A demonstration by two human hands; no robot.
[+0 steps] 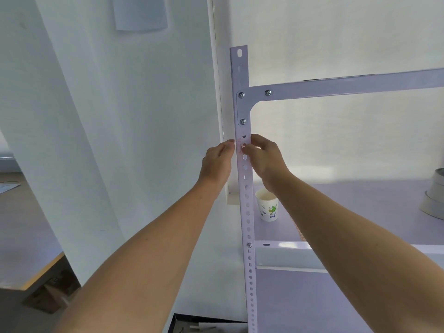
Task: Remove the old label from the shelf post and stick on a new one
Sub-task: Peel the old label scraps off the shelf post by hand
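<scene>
A white perforated shelf post [245,203] stands upright in the middle of the view. A pale label with faint red marks [240,147] lies on its front face, just below the corner bracket. My left hand [217,162] touches the post's left edge with its fingertips at the label. My right hand [264,157] reaches from the right, with thumb and fingers pinched on the label over the post's holes. Whether the label is stuck flat or partly lifted is too small to tell.
A paper cup [267,205] with a green print stands on the shelf board [360,212] just right of the post. Rolls of tape [434,195] sit at the far right. A horizontal beam [348,85] crosses above. A white wall is on the left.
</scene>
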